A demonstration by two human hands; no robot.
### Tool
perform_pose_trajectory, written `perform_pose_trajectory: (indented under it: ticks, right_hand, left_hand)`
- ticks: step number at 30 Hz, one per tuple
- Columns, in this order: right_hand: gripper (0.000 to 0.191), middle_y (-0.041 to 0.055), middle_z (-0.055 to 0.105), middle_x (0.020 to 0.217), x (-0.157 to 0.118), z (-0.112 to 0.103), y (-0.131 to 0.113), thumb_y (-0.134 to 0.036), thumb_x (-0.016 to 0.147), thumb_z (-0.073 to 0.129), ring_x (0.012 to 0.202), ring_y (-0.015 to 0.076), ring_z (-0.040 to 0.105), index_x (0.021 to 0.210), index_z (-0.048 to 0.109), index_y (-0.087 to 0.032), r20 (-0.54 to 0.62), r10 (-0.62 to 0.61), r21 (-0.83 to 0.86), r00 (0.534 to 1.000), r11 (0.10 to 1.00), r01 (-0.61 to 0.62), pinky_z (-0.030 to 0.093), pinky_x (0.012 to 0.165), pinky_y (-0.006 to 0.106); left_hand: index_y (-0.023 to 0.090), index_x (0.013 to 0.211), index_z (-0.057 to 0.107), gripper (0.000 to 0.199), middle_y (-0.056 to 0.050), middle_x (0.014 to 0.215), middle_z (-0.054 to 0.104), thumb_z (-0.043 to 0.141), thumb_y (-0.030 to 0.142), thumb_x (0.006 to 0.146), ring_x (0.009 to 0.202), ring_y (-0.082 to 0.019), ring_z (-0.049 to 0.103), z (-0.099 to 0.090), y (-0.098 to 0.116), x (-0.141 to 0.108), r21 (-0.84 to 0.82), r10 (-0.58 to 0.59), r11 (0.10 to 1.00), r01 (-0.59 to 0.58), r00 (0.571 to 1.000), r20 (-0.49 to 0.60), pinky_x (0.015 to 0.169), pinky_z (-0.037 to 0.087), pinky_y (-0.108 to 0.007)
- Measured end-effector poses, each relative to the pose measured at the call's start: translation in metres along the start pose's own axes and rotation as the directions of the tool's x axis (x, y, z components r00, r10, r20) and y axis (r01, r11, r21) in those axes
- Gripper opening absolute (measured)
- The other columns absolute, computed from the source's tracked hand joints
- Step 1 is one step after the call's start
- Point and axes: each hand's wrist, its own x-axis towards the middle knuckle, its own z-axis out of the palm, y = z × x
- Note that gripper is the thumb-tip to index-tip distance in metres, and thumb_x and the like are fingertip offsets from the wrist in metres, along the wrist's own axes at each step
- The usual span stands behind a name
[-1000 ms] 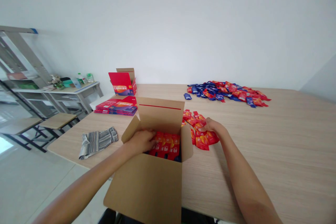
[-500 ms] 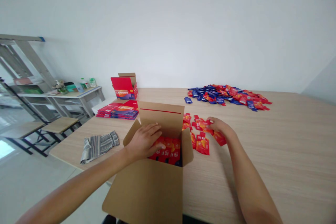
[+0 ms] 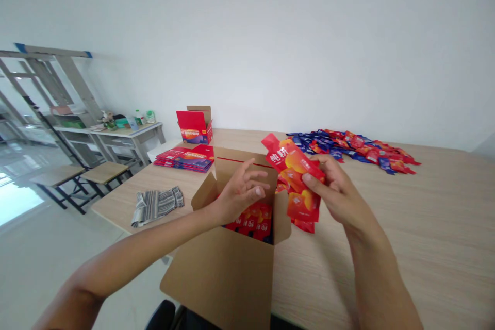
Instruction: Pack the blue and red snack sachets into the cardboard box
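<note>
An open cardboard box [image 3: 220, 273] stands at the near edge of the table, its flaps spread. Red pouches [image 3: 251, 223] stand in a row inside it. Above the box opening, my left hand [image 3: 242, 193] is held with fingers apart and nothing in it. To the right of the box, my right hand [image 3: 334, 185] grips several red pouches [image 3: 296, 178], fanned out and raised above the table. More red pouches [image 3: 305, 226] lie on the table beneath them, partly hidden.
A pile of blue and red pouches [image 3: 356, 148] lies at the back. Left of the box are flat red cartons [image 3: 185, 159], an open red box [image 3: 194, 126] and a striped cloth [image 3: 158, 205] on the table [image 3: 386, 227]. Stools [image 3: 104, 172] stand beyond.
My right hand has lifted several red pouches off the table and brought them near the box. My left hand has risen off the pouches in the box and spread its fingers.
</note>
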Motion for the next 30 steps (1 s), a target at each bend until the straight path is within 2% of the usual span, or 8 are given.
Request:
perform_pose_trajectory:
  ticks: [4,9,13,16,18,21,24,30]
  right_hand:
    - [0.05,0.0027,0.071,0.095,-0.007,0.047,-0.004,-0.064,0.08,0.08,0.08,0.0214,0.068,0.104,0.056,-0.027,0.165,0.049,0.089,0.985,0.994,-0.065,0.057,0.064,0.031]
    - [0.055,0.002,0.071,0.087,0.003,0.052,0.012,-0.066,0.072,0.086,0.073,0.0199,0.068,0.095,0.058,-0.024,0.225,0.134,0.114,0.965,0.98,-0.163,0.055,0.062,0.03]
    - [0.05,-0.0013,0.066,0.077,0.015,0.031,0.021,-0.064,0.074,0.085,0.065,0.0165,0.063,0.09,0.059,-0.025,-0.012,0.077,0.059,0.997,0.995,-0.076,0.051,0.056,0.027]
    - [0.049,-0.0035,0.063,0.076,0.022,0.02,0.028,-0.061,0.074,0.086,0.064,0.0148,0.06,0.094,0.059,-0.026,-0.278,-0.033,0.054,0.96,0.997,0.05,0.05,0.057,0.026]
    - [0.049,-0.0039,0.063,0.078,0.025,0.018,0.031,-0.06,0.074,0.086,0.065,0.0146,0.061,0.097,0.059,-0.026,-0.353,-0.05,0.091,0.934,0.992,0.088,0.051,0.059,0.026]
    - [0.049,-0.0034,0.064,0.082,0.026,0.02,0.034,-0.06,0.076,0.085,0.068,0.0155,0.064,0.1,0.057,-0.027,-0.334,-0.04,0.141,0.942,0.986,0.092,0.054,0.062,0.028]
    - [0.045,-0.0027,0.064,0.083,0.025,0.025,0.034,-0.061,0.08,0.08,0.07,0.0167,0.065,0.099,0.056,-0.028,-0.28,-0.022,0.13,0.96,0.99,0.061,0.055,0.063,0.029]
    - [0.049,-0.0023,0.064,0.079,0.025,0.031,0.036,-0.066,0.078,0.079,0.067,0.0177,0.064,0.095,0.056,-0.027,-0.195,0.03,0.104,0.98,0.995,-0.01,0.053,0.061,0.03]
  left_hand:
    - [0.015,0.095,0.064,0.057,-0.003,0.084,0.073,0.081,0.067,0.078,0.064,-0.012,0.067,0.006,0.014,0.006,0.038,0.014,0.999,-0.01,0.994,-0.107,0.057,0.054,-0.022]
    - [0.017,0.082,0.059,0.054,0.002,0.065,0.068,0.082,0.066,0.077,0.05,-0.01,0.06,-0.011,0.011,0.005,0.024,-0.02,0.999,0.026,0.973,-0.229,0.051,0.053,-0.022]
    - [0.017,0.08,0.06,0.057,0.002,0.064,0.067,0.084,0.068,0.072,0.052,-0.01,0.061,-0.03,-0.001,0.005,0.047,-0.112,0.991,0.128,0.962,-0.25,0.054,0.054,-0.022]
    - [0.016,0.079,0.064,0.059,-0.002,0.067,0.07,0.086,0.069,0.066,0.052,-0.011,0.061,-0.041,-0.017,0.006,0.232,-0.325,0.907,0.352,0.934,-0.148,0.05,0.049,-0.022]
    - [0.016,0.078,0.066,0.058,-0.001,0.066,0.069,0.087,0.068,0.063,0.052,-0.011,0.059,-0.045,-0.03,0.006,0.343,-0.463,0.819,0.461,0.883,-0.08,0.05,0.046,-0.022]
    - [0.017,0.07,0.063,0.057,0.002,0.06,0.061,0.084,0.07,0.063,0.05,-0.009,0.051,-0.048,-0.052,0.005,0.46,-0.604,0.722,0.517,0.795,0.052,0.049,0.038,-0.022]
    - [0.018,0.064,0.06,0.054,0.005,0.054,0.054,0.083,0.068,0.064,0.047,-0.009,0.044,-0.048,-0.072,0.004,0.555,-0.673,0.639,0.533,0.737,0.067,0.048,0.032,-0.023]
    - [0.02,0.065,0.062,0.036,0.004,0.056,0.058,0.086,0.047,0.065,0.051,-0.014,0.051,-0.048,-0.089,0.005,0.66,-0.655,0.572,0.488,0.756,0.009,0.052,0.036,-0.026]
